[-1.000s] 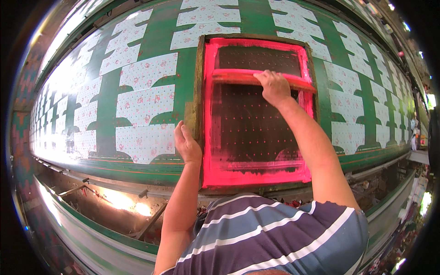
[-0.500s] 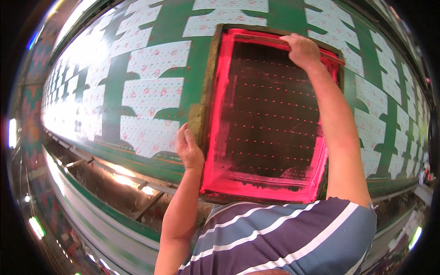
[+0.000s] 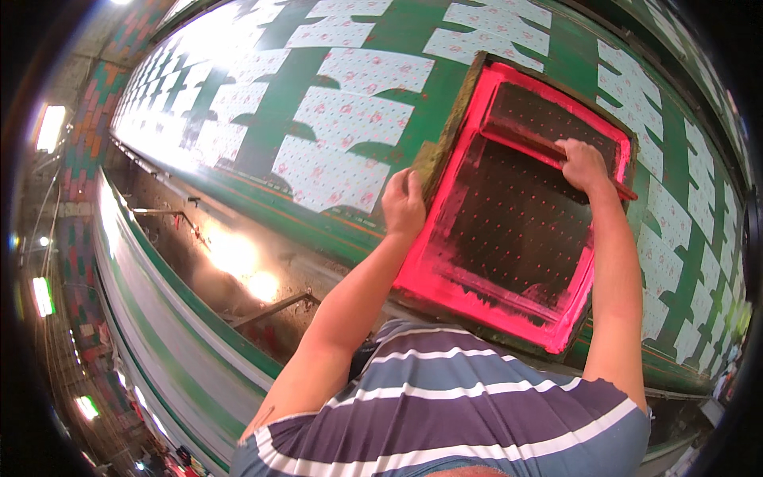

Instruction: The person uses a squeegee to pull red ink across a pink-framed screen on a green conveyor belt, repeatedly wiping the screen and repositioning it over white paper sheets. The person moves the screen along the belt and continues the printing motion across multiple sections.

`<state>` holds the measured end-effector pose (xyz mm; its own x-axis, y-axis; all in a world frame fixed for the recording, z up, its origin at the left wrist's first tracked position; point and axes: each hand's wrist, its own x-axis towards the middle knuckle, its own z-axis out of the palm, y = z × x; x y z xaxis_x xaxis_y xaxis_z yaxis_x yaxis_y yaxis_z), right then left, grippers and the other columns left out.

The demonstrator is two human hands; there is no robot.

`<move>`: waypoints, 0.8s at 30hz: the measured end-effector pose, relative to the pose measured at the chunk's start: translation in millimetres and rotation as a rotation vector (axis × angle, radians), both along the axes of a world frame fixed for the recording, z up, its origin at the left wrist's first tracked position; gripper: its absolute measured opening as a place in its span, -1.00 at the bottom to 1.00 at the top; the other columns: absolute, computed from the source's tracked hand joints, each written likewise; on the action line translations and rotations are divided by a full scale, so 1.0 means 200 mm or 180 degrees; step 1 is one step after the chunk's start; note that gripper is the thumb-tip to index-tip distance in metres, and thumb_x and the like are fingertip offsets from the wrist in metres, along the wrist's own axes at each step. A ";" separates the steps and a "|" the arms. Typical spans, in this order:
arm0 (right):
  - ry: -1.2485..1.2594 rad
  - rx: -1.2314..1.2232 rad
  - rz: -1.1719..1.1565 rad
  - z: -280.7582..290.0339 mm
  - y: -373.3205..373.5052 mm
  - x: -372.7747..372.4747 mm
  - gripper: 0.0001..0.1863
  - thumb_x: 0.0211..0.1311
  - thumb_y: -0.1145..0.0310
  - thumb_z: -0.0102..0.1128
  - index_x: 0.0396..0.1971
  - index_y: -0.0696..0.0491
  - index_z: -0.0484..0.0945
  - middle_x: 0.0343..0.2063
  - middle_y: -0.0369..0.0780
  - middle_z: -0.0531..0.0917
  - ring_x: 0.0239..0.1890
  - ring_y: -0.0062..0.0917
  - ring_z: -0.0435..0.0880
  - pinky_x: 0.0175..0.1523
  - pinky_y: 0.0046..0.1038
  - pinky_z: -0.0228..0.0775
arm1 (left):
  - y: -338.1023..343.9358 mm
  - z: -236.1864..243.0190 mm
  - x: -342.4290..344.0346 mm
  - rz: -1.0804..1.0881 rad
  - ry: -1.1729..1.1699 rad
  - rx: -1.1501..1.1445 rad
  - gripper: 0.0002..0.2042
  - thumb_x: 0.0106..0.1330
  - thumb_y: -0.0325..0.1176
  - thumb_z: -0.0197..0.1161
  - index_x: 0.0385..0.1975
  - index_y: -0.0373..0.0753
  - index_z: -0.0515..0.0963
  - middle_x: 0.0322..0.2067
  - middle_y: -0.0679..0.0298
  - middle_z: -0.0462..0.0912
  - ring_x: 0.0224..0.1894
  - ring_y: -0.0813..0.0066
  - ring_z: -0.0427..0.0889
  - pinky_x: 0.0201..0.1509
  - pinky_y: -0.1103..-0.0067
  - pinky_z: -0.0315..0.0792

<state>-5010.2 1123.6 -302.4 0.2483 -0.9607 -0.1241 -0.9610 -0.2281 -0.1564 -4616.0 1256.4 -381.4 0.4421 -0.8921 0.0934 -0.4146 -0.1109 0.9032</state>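
Note:
A wooden-framed printing screen [image 3: 509,222] smeared with bright pink ink lies tilted on the green table [image 3: 409,44], its dark middle dotted in rows. My right hand [image 3: 585,167] is closed on a long red-stained squeegee [image 3: 520,137] lying across the screen's upper part. My left hand [image 3: 404,203] holds the left side of the wooden frame by a yellowish block [image 3: 427,157], fingers curled against it. Under and around the screen, pale cut fabric pieces [image 3: 342,171] with small pink flower prints are laid out in rows on the table.
At the left, a trough [image 3: 171,230] with metal brackets and bright patches runs along the table edge, beside another long striped green-grey surface [image 3: 159,318]. A patterned brick-like strip [image 3: 87,135] and lights [image 3: 50,127] show at the far left. My striped shirt fills the bottom.
The squeegee went up to the screen's far edge and has come back a little toward me. The view has swung, so the table and screen now appear slanted and further right.

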 end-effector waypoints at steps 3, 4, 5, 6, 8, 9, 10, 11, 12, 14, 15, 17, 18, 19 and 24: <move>-0.0080 -0.0018 0.0046 0.01 0.34 0.11 -0.47 0.25 0.53 0.13 0.16 -0.13 0.81 0.01 -0.03 0.83 0.10 0.03 0.80 0.24 0.08 0.64 | -0.02 -0.07 0.01 0.0027 -0.0188 -0.0165 -0.58 0.62 -0.05 0.27 0.12 -0.31 0.73 0.01 -0.13 0.81 0.10 -0.17 0.79 0.24 0.15 0.62; -0.0102 -0.0059 0.0064 0.01 0.44 0.15 -0.48 0.25 0.54 0.12 0.15 -0.13 0.82 -0.02 -0.03 0.82 0.09 0.04 0.81 0.23 0.08 0.64 | -0.01 -0.06 0.01 0.0027 -0.0206 -0.0114 -0.58 0.62 -0.04 0.27 0.11 -0.30 0.73 0.00 -0.12 0.81 0.09 -0.15 0.78 0.23 0.14 0.62; -0.0133 -0.0031 0.0063 0.01 0.56 0.19 -0.49 0.26 0.54 0.13 0.14 -0.13 0.82 -0.02 -0.03 0.82 0.08 0.03 0.81 0.21 0.08 0.65 | -0.01 -0.06 0.02 -0.0005 -0.0171 -0.0125 -0.58 0.62 -0.03 0.26 0.12 -0.30 0.71 0.01 -0.10 0.80 0.10 -0.15 0.77 0.23 0.14 0.62; -0.0152 0.0005 0.0062 0.02 0.68 0.25 -0.50 0.27 0.54 0.13 0.13 -0.13 0.82 -0.03 -0.04 0.82 0.07 0.03 0.81 0.20 0.08 0.65 | -0.01 -0.09 0.03 -0.0036 -0.0123 -0.0129 -0.58 0.62 -0.03 0.26 0.13 -0.29 0.70 0.03 -0.09 0.78 0.10 -0.15 0.76 0.23 0.13 0.61; -0.0207 -0.0066 0.0089 0.03 0.92 0.34 -0.54 0.27 0.53 0.18 0.08 -0.15 0.84 -0.08 -0.07 0.81 0.02 0.01 0.82 0.13 0.06 0.67 | 0.00 -0.07 0.03 -0.0081 -0.0163 -0.0141 -0.57 0.60 -0.04 0.29 0.19 -0.27 0.65 0.07 -0.08 0.74 0.13 -0.16 0.74 0.22 0.11 0.62; -0.0188 0.0011 0.0039 0.04 1.04 0.39 -0.55 0.27 0.52 0.20 0.07 -0.17 0.84 -0.12 -0.09 0.80 -0.01 0.00 0.82 0.10 0.05 0.68 | 0.01 -0.07 0.02 -0.0121 -0.0168 -0.0144 -0.57 0.60 -0.04 0.31 0.22 -0.27 0.63 0.10 -0.07 0.72 0.15 -0.16 0.72 0.22 0.11 0.62; -0.0177 0.0079 -0.0015 0.06 1.16 0.45 -0.57 0.27 0.51 0.22 0.05 -0.19 0.85 -0.15 -0.10 0.80 -0.03 0.00 0.82 0.07 0.04 0.68 | 0.01 -0.06 0.01 -0.0144 -0.0159 -0.0166 -0.55 0.58 -0.05 0.33 0.25 -0.26 0.61 0.11 -0.07 0.69 0.16 -0.16 0.71 0.22 0.10 0.62; -0.0270 0.0011 -0.0012 0.06 1.27 0.49 -0.57 0.27 0.52 0.22 0.04 -0.21 0.85 -0.18 -0.11 0.79 -0.05 -0.01 0.82 0.05 0.02 0.68 | 0.02 -0.04 0.01 -0.0168 -0.0149 -0.0186 -0.53 0.56 -0.06 0.35 0.28 -0.25 0.58 0.13 -0.07 0.67 0.18 -0.16 0.70 0.22 0.10 0.62; -0.0357 -0.0051 -0.0041 0.04 1.38 0.52 -0.57 0.27 0.52 0.22 0.03 -0.22 0.85 -0.21 -0.11 0.78 -0.07 -0.03 0.82 0.03 0.01 0.68 | 0.02 -0.05 -0.01 -0.0224 -0.0133 -0.0199 -0.51 0.55 -0.07 0.37 0.31 -0.25 0.55 0.14 -0.06 0.65 0.20 -0.16 0.69 0.23 0.10 0.62; -0.0410 -0.0195 0.0003 0.02 1.58 0.58 -0.59 0.23 0.53 0.22 0.00 -0.15 0.85 -0.21 -0.12 0.78 -0.09 -0.06 0.82 0.01 -0.01 0.69 | 0.03 -0.07 -0.01 -0.0263 -0.0237 -0.0097 -0.41 0.46 -0.06 0.47 0.36 -0.23 0.50 0.19 -0.06 0.61 0.24 -0.16 0.67 0.26 0.10 0.63; -0.0379 -0.0189 -0.0025 0.01 1.65 0.61 -0.57 0.21 0.55 0.22 0.01 -0.13 0.84 -0.20 -0.13 0.78 -0.07 -0.07 0.81 0.03 -0.02 0.68 | 0.03 -0.06 0.00 -0.0257 -0.0261 -0.0069 -0.39 0.44 -0.05 0.48 0.37 -0.24 0.49 0.21 -0.06 0.60 0.24 -0.16 0.67 0.27 0.10 0.63; -0.0334 -0.0270 -0.0002 0.02 1.75 0.65 -0.59 0.20 0.52 0.26 0.03 -0.10 0.83 -0.17 -0.16 0.77 -0.04 -0.10 0.79 0.08 -0.04 0.66 | 0.03 -0.03 0.00 -0.0308 -0.0293 -0.0002 -0.29 0.37 0.00 0.55 0.40 -0.23 0.47 0.26 -0.04 0.58 0.27 -0.15 0.66 0.31 0.10 0.62; -0.0334 -0.0320 0.0046 0.02 1.79 0.68 -0.61 0.22 0.48 0.31 0.04 -0.09 0.82 -0.15 -0.16 0.77 -0.02 -0.10 0.78 0.11 -0.04 0.65 | 0.03 -0.03 0.01 -0.0352 -0.0351 0.0047 -0.28 0.36 0.01 0.56 0.40 -0.23 0.46 0.27 -0.03 0.58 0.28 -0.15 0.65 0.32 0.10 0.62; -0.0333 -0.0369 0.0101 0.03 1.82 0.69 -0.63 0.24 0.44 0.36 0.05 -0.07 0.82 -0.14 -0.17 0.76 0.00 -0.11 0.76 0.13 -0.05 0.65 | 0.03 -0.03 0.01 -0.0389 -0.0410 0.0096 -0.27 0.35 0.01 0.56 0.41 -0.22 0.46 0.28 -0.02 0.57 0.29 -0.14 0.65 0.32 0.09 0.61; -0.0596 -0.0303 0.0155 0.06 1.95 0.74 -0.35 0.18 -0.08 0.62 0.14 0.05 0.76 0.00 -0.13 0.70 0.13 -0.10 0.66 0.26 -0.06 0.57 | 0.00 -0.01 0.01 -0.0252 -0.0340 0.0498 -0.25 0.22 0.08 0.61 0.36 -0.16 0.58 0.18 0.00 0.78 0.25 -0.07 0.75 0.35 0.13 0.62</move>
<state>-4862.7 1513.4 -290.8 0.3048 -0.9522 0.0193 -0.9047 -0.2958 -0.3067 -4614.3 1256.9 -382.6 0.3651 -0.9310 -0.0065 -0.5200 -0.2097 0.8280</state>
